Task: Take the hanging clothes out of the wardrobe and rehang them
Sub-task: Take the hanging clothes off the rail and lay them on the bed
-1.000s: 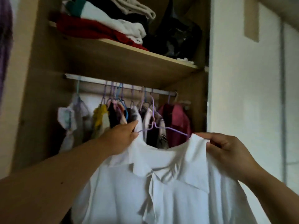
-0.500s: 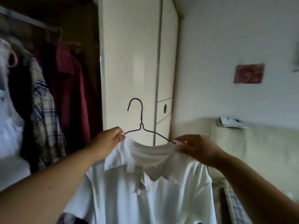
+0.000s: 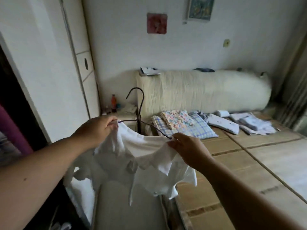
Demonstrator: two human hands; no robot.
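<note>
A white collared shirt [image 3: 141, 156] hangs on a thin purple wire hanger [image 3: 139, 105] in front of me, its hook pointing up. My left hand [image 3: 98, 128] grips the shirt's left shoulder together with the hanger's end. At the other shoulder my right hand [image 3: 186, 146] pinches the cloth and the hanger's right end. The shirt droops between my hands, above the gap beside the bed. The wardrobe [image 3: 41, 67] stands at the left; only a dark strip of its open inside shows, with a purplish garment [image 3: 11, 130] at the edge.
A bed with a woven mat [image 3: 259, 156] fills the right side, with a padded headboard [image 3: 199, 92]. Folded clothes and a checked pillow [image 3: 186, 123] lie near the headboard. A small nightstand with a bottle [image 3: 113, 100] stands between wardrobe and bed.
I have turned right, away from the wardrobe rail toward the bed, carrying the shirt on its hanger in both hands. The hanging clothes have left the view.
</note>
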